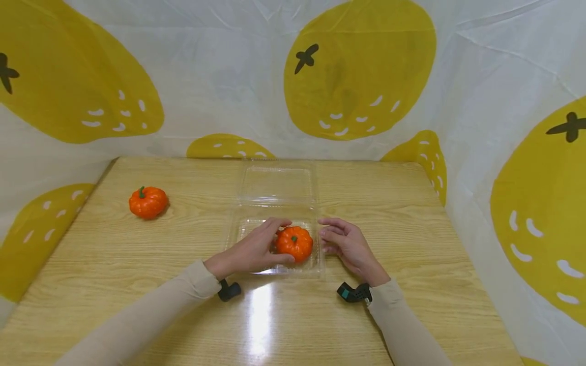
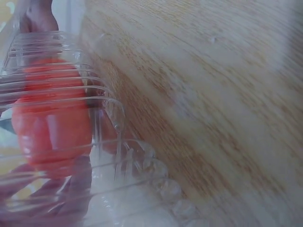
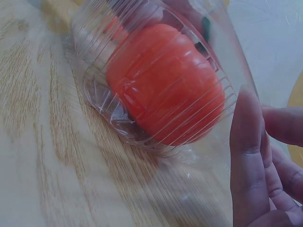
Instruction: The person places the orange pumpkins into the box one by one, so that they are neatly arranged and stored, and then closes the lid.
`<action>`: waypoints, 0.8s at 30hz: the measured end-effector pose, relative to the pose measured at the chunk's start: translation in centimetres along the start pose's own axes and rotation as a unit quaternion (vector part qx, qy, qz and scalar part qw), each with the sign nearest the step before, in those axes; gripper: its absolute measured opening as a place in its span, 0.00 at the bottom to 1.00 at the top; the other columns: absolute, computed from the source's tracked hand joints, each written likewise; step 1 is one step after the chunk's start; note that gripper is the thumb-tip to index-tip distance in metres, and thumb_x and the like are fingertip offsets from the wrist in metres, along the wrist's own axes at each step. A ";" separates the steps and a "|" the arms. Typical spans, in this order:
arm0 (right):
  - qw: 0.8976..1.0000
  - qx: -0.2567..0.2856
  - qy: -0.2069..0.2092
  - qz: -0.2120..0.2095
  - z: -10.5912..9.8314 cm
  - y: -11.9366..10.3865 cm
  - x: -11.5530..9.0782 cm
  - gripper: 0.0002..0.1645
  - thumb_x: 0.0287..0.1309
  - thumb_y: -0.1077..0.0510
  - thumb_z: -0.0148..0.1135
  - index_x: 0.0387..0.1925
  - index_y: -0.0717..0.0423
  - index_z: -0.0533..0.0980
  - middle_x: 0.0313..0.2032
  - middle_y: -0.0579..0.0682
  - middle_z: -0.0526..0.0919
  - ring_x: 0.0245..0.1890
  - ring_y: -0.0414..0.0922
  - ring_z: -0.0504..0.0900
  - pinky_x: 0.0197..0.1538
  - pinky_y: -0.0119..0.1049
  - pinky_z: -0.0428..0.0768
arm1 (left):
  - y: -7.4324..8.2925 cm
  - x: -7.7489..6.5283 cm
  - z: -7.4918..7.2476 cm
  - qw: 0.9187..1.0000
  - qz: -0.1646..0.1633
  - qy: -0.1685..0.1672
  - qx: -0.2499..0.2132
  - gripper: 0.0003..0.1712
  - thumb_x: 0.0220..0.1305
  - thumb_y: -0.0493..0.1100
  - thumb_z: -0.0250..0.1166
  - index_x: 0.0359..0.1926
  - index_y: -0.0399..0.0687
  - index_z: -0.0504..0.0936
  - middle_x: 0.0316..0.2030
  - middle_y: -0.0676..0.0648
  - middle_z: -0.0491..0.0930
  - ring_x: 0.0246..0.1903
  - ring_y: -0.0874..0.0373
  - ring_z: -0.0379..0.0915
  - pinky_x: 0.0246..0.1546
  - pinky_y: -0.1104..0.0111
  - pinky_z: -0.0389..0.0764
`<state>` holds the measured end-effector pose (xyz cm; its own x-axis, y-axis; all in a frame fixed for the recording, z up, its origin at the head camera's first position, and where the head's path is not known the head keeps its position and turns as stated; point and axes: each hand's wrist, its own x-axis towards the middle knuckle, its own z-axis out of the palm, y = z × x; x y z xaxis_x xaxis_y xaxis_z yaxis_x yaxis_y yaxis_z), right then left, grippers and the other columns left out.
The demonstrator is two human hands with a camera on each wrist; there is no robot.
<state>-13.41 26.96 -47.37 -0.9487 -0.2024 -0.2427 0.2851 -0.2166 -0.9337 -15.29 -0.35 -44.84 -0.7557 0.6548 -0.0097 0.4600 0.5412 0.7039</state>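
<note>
Orange pumpkin (image 1: 294,245), one, glossy, ribbed, with a short green stem: located within the right part of the base of your clear clamshell container (image 1: 316,268), close to its right wall; whether its full weight rests on the floor of the base, you cannot tell from here. Lid (image 1: 277,184), transparent, joined at the far edge: laid back flat, away from you. Left hand (image 1: 256,247), yours: reaching over the left side of the base, grasping the pumpkin, fingers bent round its far left side and thumb along the near side. Right hand (image 1: 350,247), yours: beside the right rim, fingers loosely bent, tips at the plastic; whether they pinch the rim or merely steady it, you cannot tell. Second pumpkin (image 1: 148,202), similar in colour: lying on the wooden table (image 1: 403,229), to the left, well apart from the container and free of both your hands. Step in hand, by judgement: setting the first pumpkin into place in the base. Next move, by judgement: calls for you to steady the rim on the right, loosen the left fingers and lift them out without dragging the fruit or tipping the light plastic.
</note>
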 end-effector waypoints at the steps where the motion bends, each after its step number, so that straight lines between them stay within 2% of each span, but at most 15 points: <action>1: 1.000 -0.001 0.001 0.001 0.0 0.0 0.0 0.28 0.71 0.64 0.62 0.67 0.70 0.67 0.35 0.41 0.87 0.31 0.35 0.85 0.34 0.29 0.88 | 0.0 -0.1 -0.1 1.000 -0.001 0.001 -0.002 0.47 0.61 0.57 0.75 0.74 0.48 0.63 0.67 0.46 0.72 0.61 0.50 0.76 0.59 0.56 0.83; 9: 1.000 -0.004 -0.001 0.005 0.1 0.2 0.1 0.26 0.71 0.64 0.61 0.66 0.68 0.69 0.36 0.40 0.87 0.32 0.35 0.85 0.34 0.30 0.88 | 0.1 -0.7 -0.6 0.999 -0.014 -0.007 -0.035 0.45 0.64 0.54 0.74 0.75 0.45 0.63 0.68 0.44 0.71 0.63 0.47 0.77 0.59 0.55 0.85; 16: 1.000 -0.003 -0.003 -0.001 0.0 0.3 0.0 0.26 0.70 0.64 0.63 0.66 0.67 0.69 0.36 0.43 0.87 0.32 0.36 0.85 0.35 0.30 0.88 | 0.0 -1.4 -1.5 1.000 -0.021 0.000 -0.017 0.45 0.66 0.57 0.72 0.76 0.46 0.63 0.70 0.41 0.70 0.65 0.46 0.75 0.61 0.50 0.82; 24: 1.000 -0.005 -0.007 -0.002 -0.2 0.4 0.1 0.28 0.70 0.64 0.63 0.67 0.69 0.68 0.36 0.42 0.87 0.33 0.36 0.86 0.35 0.30 0.88 | -0.1 -1.9 -2.8 0.999 -0.031 0.019 -0.003 0.44 0.67 0.54 0.71 0.76 0.45 0.63 0.70 0.40 0.70 0.60 0.44 0.78 0.56 0.55 0.85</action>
<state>-13.38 27.08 -47.80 -0.9478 -0.2150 -0.2357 0.2803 -0.2085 -0.9370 -15.18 -3.10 -42.93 -0.7998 0.5996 -0.0271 0.4089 0.5774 0.7067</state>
